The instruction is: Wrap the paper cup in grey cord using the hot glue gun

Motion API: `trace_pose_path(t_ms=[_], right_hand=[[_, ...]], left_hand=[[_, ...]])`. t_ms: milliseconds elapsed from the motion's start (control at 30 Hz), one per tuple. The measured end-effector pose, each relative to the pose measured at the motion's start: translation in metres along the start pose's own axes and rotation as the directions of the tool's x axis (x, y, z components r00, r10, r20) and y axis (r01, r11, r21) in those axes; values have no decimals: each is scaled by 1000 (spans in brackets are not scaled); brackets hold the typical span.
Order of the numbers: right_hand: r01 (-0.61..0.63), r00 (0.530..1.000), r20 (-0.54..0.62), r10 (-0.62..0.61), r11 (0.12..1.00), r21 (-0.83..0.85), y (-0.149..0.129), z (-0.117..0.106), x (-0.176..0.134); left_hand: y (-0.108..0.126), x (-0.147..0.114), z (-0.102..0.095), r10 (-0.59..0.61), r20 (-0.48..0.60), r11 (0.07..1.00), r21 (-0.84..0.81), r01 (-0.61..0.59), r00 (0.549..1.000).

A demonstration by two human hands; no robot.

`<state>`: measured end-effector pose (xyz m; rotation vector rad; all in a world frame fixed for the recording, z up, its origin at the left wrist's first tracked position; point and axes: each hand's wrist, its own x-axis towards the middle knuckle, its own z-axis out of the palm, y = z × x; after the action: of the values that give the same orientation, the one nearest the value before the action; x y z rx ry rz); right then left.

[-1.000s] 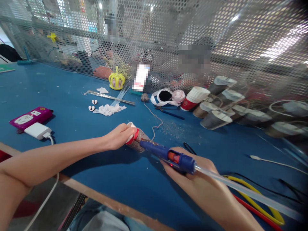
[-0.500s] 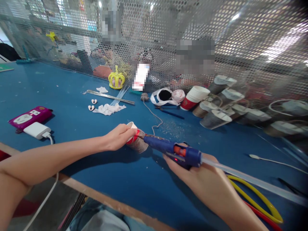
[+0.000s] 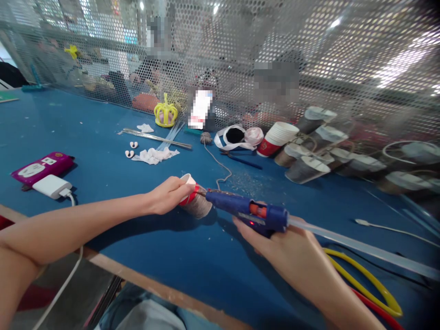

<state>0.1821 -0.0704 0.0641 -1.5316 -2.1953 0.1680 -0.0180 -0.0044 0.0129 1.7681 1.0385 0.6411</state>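
My left hand (image 3: 171,195) is closed around a paper cup (image 3: 199,207), which lies tilted with its white mouth toward the far left. Grey yarn wraps the cup's lower part, and a red band shows above it. In my right hand (image 3: 278,243) is a blue glue gun (image 3: 237,205) with a red light lit and a long clear glue stick out of its back. The gun's nozzle is at the cup's side, close to my left fingers; whether it touches is hard to tell. From the cup area grey yarn (image 3: 225,167) runs to a small yarn ball (image 3: 206,138).
Paper cups (image 3: 280,137) and several yarn-wrapped cups (image 3: 307,169) stand at the right rear. A yellow crown-shaped piece (image 3: 165,112), crumpled tissue (image 3: 156,156) and metal rods (image 3: 156,137) lie behind. Left are a purple pouch (image 3: 44,167) and white charger (image 3: 53,185). Yellow-handled scissors (image 3: 367,279) lie right.
The glue gun has shifted very slightly, its body rolling a little, with its nozzle still at the cup. My left hand keeps its hold on the cup.
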Motion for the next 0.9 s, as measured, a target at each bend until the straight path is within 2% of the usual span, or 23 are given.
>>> trace_pose_path(t_ms=[133, 333, 433, 567, 767, 900], right_hand=[[20, 997, -72, -25, 998, -60, 12, 9, -5], [78, 996, 40, -74, 992, -104, 22, 4, -11], [41, 999, 3, -41, 994, -100, 20, 6, -8], [-41, 999, -32, 40, 999, -16, 8, 7, -3], [-80, 996, 53, 76, 994, 70, -6, -3, -1], [-93, 995, 33, 90, 989, 117, -2, 5, -7]], left_hand=[[0, -1, -1, 21, 8, 999, 47, -21, 1000], [-3, 0, -1, 47, 23, 999, 14, -47, 999], [-3, 0, -2, 56, 19, 998, 27, -56, 998], [-3, 0, -2, 75, 18, 997, 31, -76, 997], [-4, 1, 0, 38, -9, 998, -41, -39, 999], [-1, 0, 1, 28, 42, 974, -224, -18, 999]])
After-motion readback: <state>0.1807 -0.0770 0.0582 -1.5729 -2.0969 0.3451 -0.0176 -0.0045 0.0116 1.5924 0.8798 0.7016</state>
